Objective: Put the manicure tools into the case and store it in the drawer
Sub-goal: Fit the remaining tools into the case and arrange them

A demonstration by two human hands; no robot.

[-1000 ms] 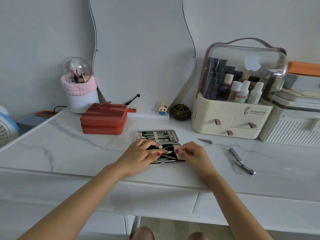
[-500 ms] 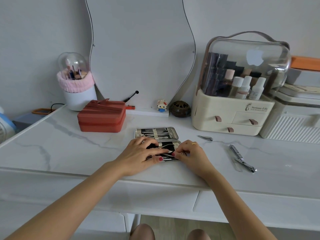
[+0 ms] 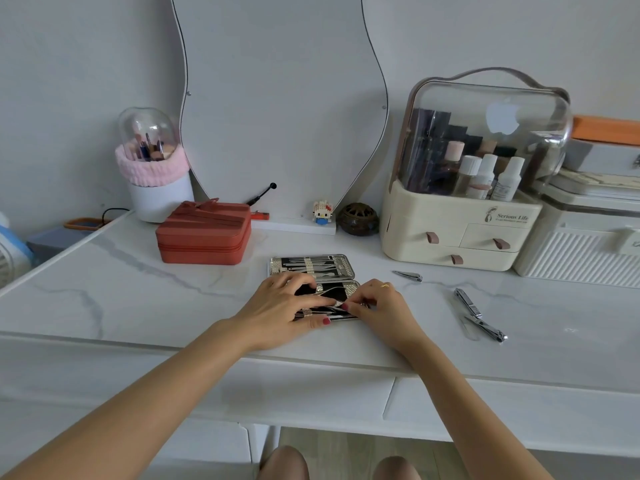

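Much of the near half of the case (image 3: 343,291) is covered by the left hand (image 3: 280,306) and right hand (image 3: 381,306), so the tools lying under them cannot be made out. Whether a tool is pinched between the fingertips cannot be told. The tools strapped in the far half are too small to be identified. The fan (image 3: 10,251) is cut off by the left edge, and the boxes (image 3: 595,237) by the right edge. The small print on the organizer (image 3: 450,233) is blurred.

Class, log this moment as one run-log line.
stage: loading case | left hand: steadying case | right hand: seating a tool | loose: small clipper, two large clippers
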